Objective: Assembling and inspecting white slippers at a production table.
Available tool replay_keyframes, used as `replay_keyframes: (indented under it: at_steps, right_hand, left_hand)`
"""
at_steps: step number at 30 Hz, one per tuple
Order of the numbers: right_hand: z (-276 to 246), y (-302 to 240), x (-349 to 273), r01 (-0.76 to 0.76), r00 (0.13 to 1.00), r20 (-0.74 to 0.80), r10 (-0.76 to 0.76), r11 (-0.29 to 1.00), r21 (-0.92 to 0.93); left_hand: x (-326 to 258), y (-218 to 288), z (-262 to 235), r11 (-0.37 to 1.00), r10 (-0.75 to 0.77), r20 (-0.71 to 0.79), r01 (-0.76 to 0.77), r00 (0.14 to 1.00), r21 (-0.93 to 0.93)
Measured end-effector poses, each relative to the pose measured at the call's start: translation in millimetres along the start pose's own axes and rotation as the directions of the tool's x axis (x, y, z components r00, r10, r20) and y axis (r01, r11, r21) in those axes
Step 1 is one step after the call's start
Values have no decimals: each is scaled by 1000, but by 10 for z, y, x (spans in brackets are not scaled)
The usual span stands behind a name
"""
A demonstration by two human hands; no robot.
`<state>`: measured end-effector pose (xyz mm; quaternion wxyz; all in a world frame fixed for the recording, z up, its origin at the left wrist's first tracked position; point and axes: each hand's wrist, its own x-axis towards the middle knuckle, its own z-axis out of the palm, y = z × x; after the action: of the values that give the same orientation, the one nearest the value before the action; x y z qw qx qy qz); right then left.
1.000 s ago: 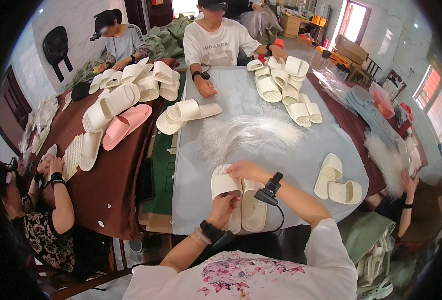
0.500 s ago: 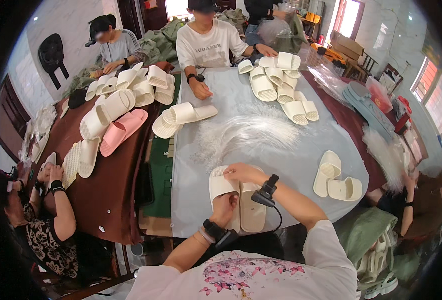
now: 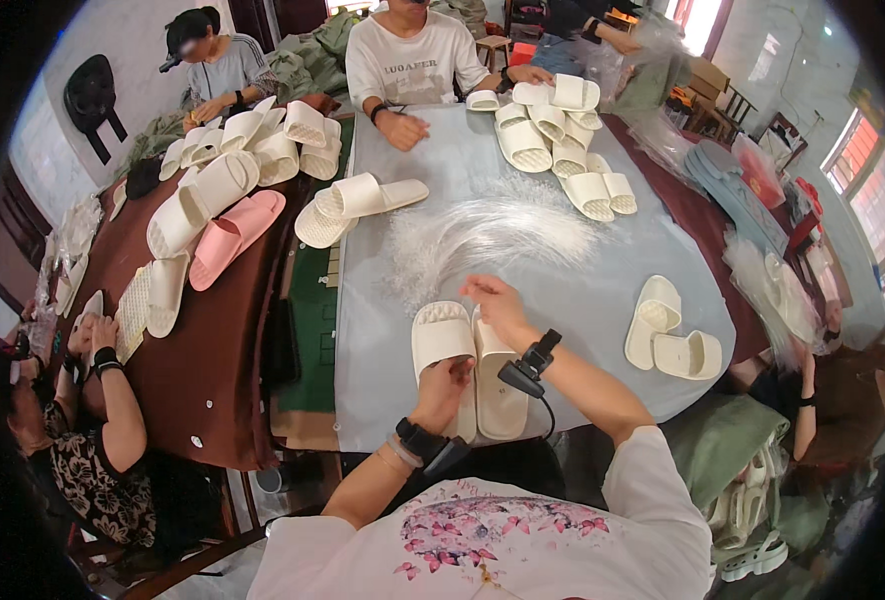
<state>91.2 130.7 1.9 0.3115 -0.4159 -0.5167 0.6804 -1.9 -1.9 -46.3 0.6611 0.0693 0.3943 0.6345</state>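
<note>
On the grey table [image 3: 583,290], just before the person's chest, two cream slippers lie side by side, touching along their long edges. The left slipper [image 3: 441,345] and the right slipper [image 3: 498,385] both have the long axis going away from the person, toes toward the fibre heap [image 3: 493,235] in the middle of the table.

The left hand [image 3: 443,390] rests on the near half of the left slipper; its fingers are curled together over the strap, clamped on it as far as I can tell. The right hand [image 3: 498,305] hovers over the far end of the right slipper, fingers bent and a little apart; whether they pinch some fibre I cannot tell.

No container is on the table; things lie loose. To the right of the two slippers lies another cream pair [image 3: 673,335]. Beyond the fibre heap there is a slipper pile [image 3: 558,140], and at the far left of the table one more pair [image 3: 358,205].
</note>
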Motion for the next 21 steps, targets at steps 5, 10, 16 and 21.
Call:
replay_keyframes:
  at_steps: [5, 10, 16, 21]
  right_hand:
    - [-181, -116, -328, 116, 986, -159, -47, 880, 460]
    - [4, -211, -931, 268, 962, -122, -246, 936, 228]
    - [106, -65, -1113, 228, 968, -161, -195, 947, 227]
    - [-5, 223, -1274, 269, 926, -352, -137, 894, 359]
  left_hand:
    - [-546, 234, 204, 991, -42, -72, 51, 997, 125]
    - [-634, 510, 470, 497, 554, 150, -470, 819, 730]
    - [-33, 549, 374, -110, 280, 720, -724, 635, 681]
    - [78, 672, 634, 200, 264, 464, -518, 846, 831]
